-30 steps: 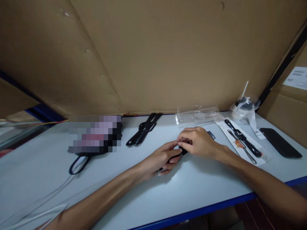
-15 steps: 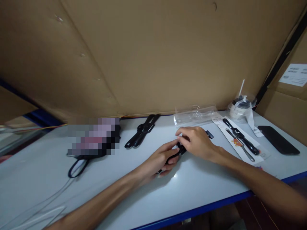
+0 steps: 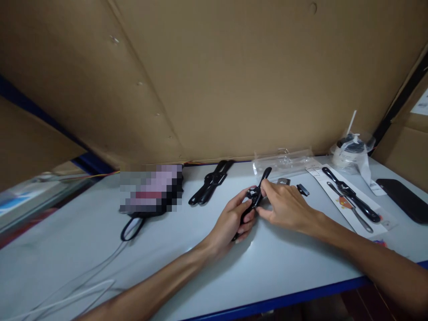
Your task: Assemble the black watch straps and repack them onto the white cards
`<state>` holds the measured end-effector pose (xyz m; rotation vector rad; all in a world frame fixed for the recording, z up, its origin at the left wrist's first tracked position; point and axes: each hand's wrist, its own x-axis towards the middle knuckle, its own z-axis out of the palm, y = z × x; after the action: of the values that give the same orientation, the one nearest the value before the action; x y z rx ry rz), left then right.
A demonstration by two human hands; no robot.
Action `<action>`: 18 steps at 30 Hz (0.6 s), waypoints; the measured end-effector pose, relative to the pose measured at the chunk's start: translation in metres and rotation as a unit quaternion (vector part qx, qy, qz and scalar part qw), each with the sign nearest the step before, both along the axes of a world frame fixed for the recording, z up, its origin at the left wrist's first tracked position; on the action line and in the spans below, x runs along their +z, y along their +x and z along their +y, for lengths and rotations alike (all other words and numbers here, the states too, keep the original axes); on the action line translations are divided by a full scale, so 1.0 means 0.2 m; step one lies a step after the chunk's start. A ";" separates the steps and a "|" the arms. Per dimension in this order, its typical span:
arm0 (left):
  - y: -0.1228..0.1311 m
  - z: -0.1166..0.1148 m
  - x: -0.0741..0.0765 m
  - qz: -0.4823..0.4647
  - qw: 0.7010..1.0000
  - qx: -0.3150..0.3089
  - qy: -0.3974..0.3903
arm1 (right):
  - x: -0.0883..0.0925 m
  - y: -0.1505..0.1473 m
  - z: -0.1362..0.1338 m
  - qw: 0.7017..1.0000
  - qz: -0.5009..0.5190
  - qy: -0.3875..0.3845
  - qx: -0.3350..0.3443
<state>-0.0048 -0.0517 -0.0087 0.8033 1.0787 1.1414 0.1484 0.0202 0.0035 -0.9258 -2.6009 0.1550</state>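
1. Above the grey table [image 3: 187, 285], L hand [image 3: 230, 220] has fingers curled snug round the lower handle of a black tool [image 3: 257, 196], thumb up near its middle.
2. R hand [image 3: 287, 205] part-closed, thumb & index at the tool's middle, approx. touching; can't tell if it pinches the tool itself or a small pt on it.
3. Progress, my guess: partway. Tool's out of any pkg & in hand; a small black part [image 3: 302, 190] & a grey metal plate [image 3: 283, 182] lie loose, not on it. What's left on the middle section: can't tell, fingers hide it.
4. Tool pos.: between both hands, tilted, upper handle poking up past R fingers, lower end below L palm.
5. Loose pts are just beyond R hand, plate partly hidden by it, black part to plate's R; neither is held.
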 end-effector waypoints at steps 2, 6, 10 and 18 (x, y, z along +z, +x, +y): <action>0.00 0.00 0.00 -0.002 1.000 0.002 0.001 | -0.01 0.00 0.00 1.000 0.003 0.000 -0.008; 0.01 0.00 0.00 -0.009 1.000 0.010 0.003 | -0.02 -0.01 0.00 0.999 0.027 -0.010 -0.029; 0.01 0.00 -0.01 -0.008 1.000 0.021 0.008 | -0.02 -0.02 0.00 0.998 0.038 -0.027 -0.040; 0.02 0.00 -0.02 0.012 1.000 0.027 0.009 | 0.00 0.00 0.00 0.999 0.022 -0.038 -0.023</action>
<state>-0.0017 -0.0523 -0.0124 0.8075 1.1169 1.1897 0.1488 0.0211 0.0043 -0.9960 -2.5472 0.2603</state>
